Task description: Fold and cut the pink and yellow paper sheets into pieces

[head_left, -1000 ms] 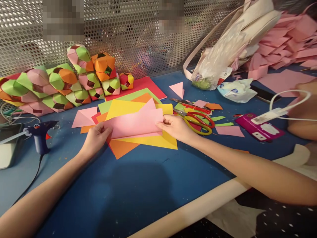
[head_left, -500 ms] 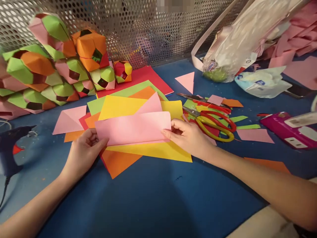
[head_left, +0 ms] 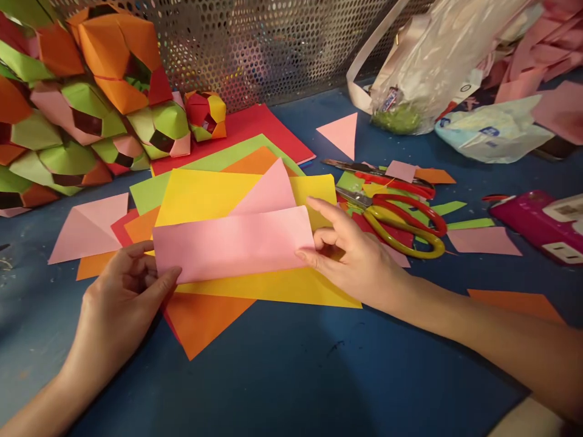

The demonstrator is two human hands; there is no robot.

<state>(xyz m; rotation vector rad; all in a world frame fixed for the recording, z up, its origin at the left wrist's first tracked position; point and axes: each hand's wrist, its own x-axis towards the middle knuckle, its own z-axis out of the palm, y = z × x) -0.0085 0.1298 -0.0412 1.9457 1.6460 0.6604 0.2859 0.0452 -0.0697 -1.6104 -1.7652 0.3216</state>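
A long pink paper strip is held up in front of me by both ends. My left hand pinches its lower left corner, thumb in front and fingers behind. At the right end, my right hand grips the edge between thumb and curled fingers, with the index finger raised. Behind and below the strip lie a yellow sheet, an orange sheet, a green sheet and a pointed pink piece.
Yellow-handled scissors lie among paper scraps on the right. Folded paper balls are stacked at the back left against a perforated metal panel. A plastic bag and a magenta object are at the right.
The strip looks closer and slightly lower at its left end. My right index finger has lifted off the strip. The view has shifted, and the glue gun at the left has left the picture.
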